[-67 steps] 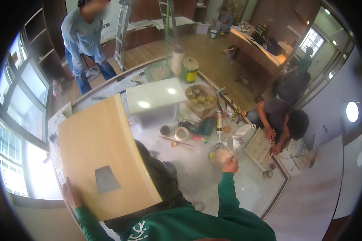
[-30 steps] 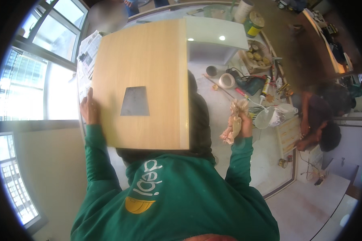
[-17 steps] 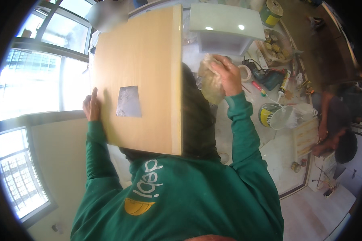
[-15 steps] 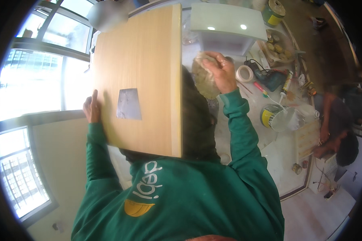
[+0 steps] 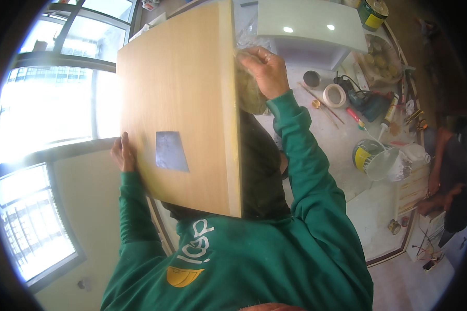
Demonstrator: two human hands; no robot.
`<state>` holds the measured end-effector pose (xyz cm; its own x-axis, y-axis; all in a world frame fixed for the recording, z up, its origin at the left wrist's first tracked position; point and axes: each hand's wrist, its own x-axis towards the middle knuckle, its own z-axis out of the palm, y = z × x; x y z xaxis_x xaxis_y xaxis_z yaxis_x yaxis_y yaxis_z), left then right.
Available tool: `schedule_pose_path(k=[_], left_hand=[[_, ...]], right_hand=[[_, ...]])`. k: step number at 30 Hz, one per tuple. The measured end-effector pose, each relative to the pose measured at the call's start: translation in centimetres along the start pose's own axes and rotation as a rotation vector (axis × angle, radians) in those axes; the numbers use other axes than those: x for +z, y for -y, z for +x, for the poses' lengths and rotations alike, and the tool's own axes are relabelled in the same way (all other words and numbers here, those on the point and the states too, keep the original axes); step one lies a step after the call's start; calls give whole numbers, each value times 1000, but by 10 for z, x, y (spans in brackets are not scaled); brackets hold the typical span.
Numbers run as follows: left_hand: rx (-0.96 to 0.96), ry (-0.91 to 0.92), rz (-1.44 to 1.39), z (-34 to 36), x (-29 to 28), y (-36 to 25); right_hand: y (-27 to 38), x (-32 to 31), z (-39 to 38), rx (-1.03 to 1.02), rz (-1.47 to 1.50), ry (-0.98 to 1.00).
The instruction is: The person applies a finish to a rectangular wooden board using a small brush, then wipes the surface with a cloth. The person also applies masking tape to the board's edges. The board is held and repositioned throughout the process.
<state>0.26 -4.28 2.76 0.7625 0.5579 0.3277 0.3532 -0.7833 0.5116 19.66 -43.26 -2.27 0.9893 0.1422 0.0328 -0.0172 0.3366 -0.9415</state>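
While the wooden board (image 5: 187,93) is held over the lap (image 5: 262,171), its left edge is met by the left hand (image 5: 123,153) — how firmly cannot be told. At the far right edge, the crumpled wad (image 5: 251,96), gripped in the right hand (image 5: 267,70), has been brought in from the right — that edge is now within its reach. Farther right, a white box (image 5: 314,23) is seen.

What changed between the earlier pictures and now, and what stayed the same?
The right hand, still holding the crumpled wad, has moved leftward from near the bucket to the right edge of the tan panel. The left hand stays at the panel's left edge.
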Motion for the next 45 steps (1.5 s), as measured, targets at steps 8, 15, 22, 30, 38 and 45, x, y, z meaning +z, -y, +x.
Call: schedule_pose_path(k=[8,15,22,30,38,45], left_hand=[[24,-35,2,-2,2,4],[47,7,58,2,3,2],[-47,-2,-41,-6,4,-15],[8,8,13,-3,0,-3],[58,8,5,-1,4,-8],[-7,-82,-101,1,22,17]], right_hand=[[-1,-5,-68,171,-59,58],[10,-7,23,-34,-48,-42],[8,-9,-23,-21,-273,-51],[17,-7,-37,43,-75,-46],[30,-13,111,-93,-17,-113],[18,-23,102,-220,-269,-117]])
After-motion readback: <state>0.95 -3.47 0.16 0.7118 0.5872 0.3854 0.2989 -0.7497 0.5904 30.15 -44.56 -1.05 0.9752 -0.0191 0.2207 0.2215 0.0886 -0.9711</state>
